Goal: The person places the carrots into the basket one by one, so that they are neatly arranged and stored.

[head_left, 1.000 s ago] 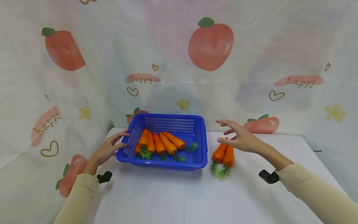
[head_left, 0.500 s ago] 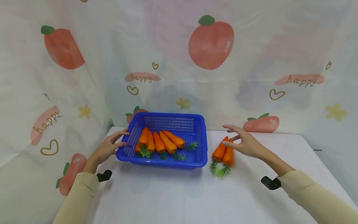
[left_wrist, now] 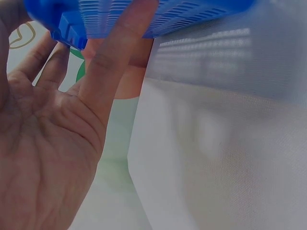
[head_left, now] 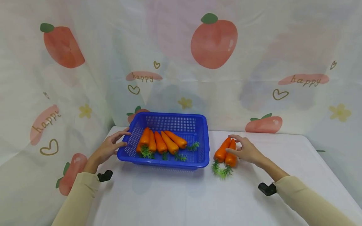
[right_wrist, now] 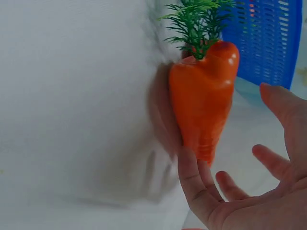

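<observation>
In the head view my left hand is at the left rim of a blue plastic basket, fingertips and thumb touching the edge, palm off the wall. Several shiny artificial carrots with green fronds lie in the basket. Two more lie side by side on the table to its right: a left carrot and a right carrot, fronds toward me. My right hand is spread over the right carrot, fingertips by its narrow end. In the right wrist view the nearer carrot overlaps the fingertips, which hold nothing.
A white-covered table stands under everything. Behind and to the left hangs a printed fabric backdrop with fruit, hearts and writing. The basket's right wall is close to the pair of carrots.
My right hand has come down and closer over the right carrot, from above and behind the pair. My left hand stays at the basket rim; basket and carrots keep their places.
</observation>
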The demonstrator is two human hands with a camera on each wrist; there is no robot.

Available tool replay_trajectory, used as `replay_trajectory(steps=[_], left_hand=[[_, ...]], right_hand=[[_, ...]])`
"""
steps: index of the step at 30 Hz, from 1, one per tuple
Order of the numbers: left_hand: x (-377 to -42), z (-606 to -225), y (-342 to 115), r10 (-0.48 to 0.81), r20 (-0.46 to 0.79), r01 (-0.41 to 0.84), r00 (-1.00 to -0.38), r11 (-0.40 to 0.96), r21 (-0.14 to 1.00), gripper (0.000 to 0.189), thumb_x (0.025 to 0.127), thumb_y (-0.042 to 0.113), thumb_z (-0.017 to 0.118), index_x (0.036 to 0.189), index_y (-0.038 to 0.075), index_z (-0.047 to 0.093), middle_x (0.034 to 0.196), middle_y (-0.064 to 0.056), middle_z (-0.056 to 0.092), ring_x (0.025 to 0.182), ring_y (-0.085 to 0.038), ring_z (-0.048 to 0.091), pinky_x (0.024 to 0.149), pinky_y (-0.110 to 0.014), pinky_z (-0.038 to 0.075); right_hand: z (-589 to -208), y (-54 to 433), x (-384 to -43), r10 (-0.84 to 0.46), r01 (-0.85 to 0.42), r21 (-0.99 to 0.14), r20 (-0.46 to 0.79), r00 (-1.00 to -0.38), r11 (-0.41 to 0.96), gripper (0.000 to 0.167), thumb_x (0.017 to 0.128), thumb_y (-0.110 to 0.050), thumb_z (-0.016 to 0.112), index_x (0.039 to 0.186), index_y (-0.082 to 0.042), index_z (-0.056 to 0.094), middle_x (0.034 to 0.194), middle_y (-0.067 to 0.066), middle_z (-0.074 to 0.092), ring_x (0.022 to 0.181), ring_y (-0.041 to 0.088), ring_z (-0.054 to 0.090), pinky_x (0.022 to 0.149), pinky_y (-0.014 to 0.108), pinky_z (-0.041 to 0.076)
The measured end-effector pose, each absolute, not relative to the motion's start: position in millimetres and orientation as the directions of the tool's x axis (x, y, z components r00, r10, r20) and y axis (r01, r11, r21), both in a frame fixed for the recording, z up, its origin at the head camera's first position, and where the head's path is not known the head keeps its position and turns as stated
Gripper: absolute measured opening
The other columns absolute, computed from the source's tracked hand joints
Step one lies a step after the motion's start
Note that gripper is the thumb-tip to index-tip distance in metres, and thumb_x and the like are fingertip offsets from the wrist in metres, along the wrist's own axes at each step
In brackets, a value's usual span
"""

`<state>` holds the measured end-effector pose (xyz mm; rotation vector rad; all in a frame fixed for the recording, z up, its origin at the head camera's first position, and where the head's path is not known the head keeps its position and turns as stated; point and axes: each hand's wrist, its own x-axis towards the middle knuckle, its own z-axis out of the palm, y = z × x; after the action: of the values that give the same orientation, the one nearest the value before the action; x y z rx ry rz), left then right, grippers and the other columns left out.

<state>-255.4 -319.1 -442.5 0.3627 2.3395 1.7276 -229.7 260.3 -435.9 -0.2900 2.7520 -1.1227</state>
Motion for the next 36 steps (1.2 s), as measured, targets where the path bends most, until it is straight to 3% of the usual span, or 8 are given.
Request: replay_trajectory(steps=[7, 14, 24, 36], left_hand=[[-254.9, -441.7, -319.4, 0.320, -0.026, 0.069, -0.947, 0.280, 0.958, 0.050, 0.104, 0.014, 0.060, 0.150, 0.006, 0.046, 0.172, -0.004, 0.017, 0.152, -0.049, 0.020, 0.089, -0.058, 0.057], [-255.7, -443.5, -319.6, 0.318, -0.031, 0.060, -0.948, 0.272, 0.960, 0.050, 0.104, 0.015, 0.061, 0.150, 0.005, 0.046, 0.172, -0.003, 0.017, 0.152, -0.049, 0.020, 0.088, -0.054, 0.059], [-255.2, -441.3, -318.8, 0.315, -0.033, 0.056, -0.948, 0.271, 0.961, 0.050, 0.103, 0.014, 0.061, 0.151, 0.005, 0.046, 0.172, -0.004, 0.017, 0.152, -0.049, 0.020, 0.088, -0.055, 0.058], [-255.7, -441.9, -319.3, 0.308, -0.038, 0.052, -0.951, 0.280, 0.959, 0.050, 0.103, 0.014, 0.061, 0.151, 0.007, 0.047, 0.172, -0.003, 0.017, 0.152, -0.049, 0.019, 0.089, -0.057, 0.058]], right_hand=[[-445.0, 260.2, -228.2, -0.184, -0.033, -0.683, -0.150, -0.972, 0.730, 0.076, 0.094, -0.031, 0.075, 0.153, -0.001, 0.038, 0.140, 0.042, 0.038, 0.083, 0.031, 0.063, 0.070, 0.038, 0.061], [-448.1, 260.1, -225.5, -0.157, 0.018, -0.690, -0.191, -0.969, 0.724, 0.076, 0.095, -0.033, 0.074, 0.153, 0.000, 0.037, 0.136, 0.039, 0.045, 0.102, 0.038, 0.060, 0.075, 0.039, 0.062], [-449.8, 259.0, -227.0, -0.162, 0.080, -0.753, -0.243, -0.956, 0.653, 0.074, 0.096, -0.029, 0.074, 0.151, 0.005, 0.038, 0.119, 0.031, 0.049, 0.078, 0.027, 0.065, 0.067, 0.037, 0.063], [-451.0, 257.3, -227.4, -0.157, 0.098, -0.765, -0.252, -0.955, 0.636, 0.074, 0.095, -0.028, 0.075, 0.151, 0.005, 0.039, 0.119, 0.032, 0.050, 0.076, 0.022, 0.066, 0.069, 0.039, 0.063]])
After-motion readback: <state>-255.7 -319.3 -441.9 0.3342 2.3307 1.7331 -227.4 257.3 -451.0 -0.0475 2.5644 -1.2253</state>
